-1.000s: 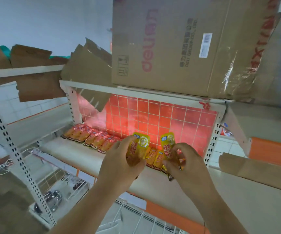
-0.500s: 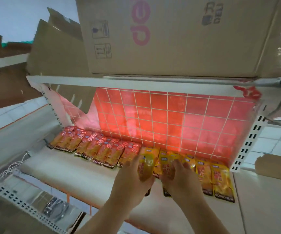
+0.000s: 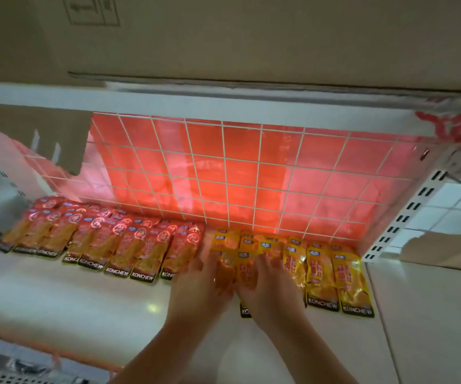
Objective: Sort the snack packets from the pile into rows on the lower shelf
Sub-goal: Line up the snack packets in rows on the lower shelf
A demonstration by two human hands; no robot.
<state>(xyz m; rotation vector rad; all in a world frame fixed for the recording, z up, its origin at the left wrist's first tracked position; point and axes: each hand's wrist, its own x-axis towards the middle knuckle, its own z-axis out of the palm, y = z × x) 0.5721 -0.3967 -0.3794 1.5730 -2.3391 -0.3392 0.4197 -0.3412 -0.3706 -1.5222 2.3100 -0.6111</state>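
Both hands are down on the lower shelf (image 3: 57,295), each pressing a yellow packet into the gap between the two colour groups. The left hand (image 3: 196,289) has its fingers (image 3: 210,261) laid over one yellow packet (image 3: 225,275), thumb side tucked under, so they look closed around its edge. The right hand (image 3: 271,292) covers a second yellow packet (image 3: 247,273), whose black bottom strip pokes out just below the palm; its fingers (image 3: 265,261) lie flat and close together on top of it. Whether either hand pinches or merely presses I cannot tell for sure.

Just left of the left fingers lies the red row (image 3: 99,242), overlapped like roof tiles with the black strips facing the shelf front. Beyond and right of the right fingers sits the yellow row (image 3: 323,273), stacked the same way against the red grid panel (image 3: 237,173).

To do this step well, I would slide each packet forward under the fingertips until its top tucks beneath the blue-tagged packets beyond the fingers, keeping it upright and label up. The black strips should line up with those of the neighbours to the right, which now sit slightly nearer the shelf front. Keep the left packet from riding over the last red one beside the thumb. Then lift the fingers straight up so the slippery film does not drag along
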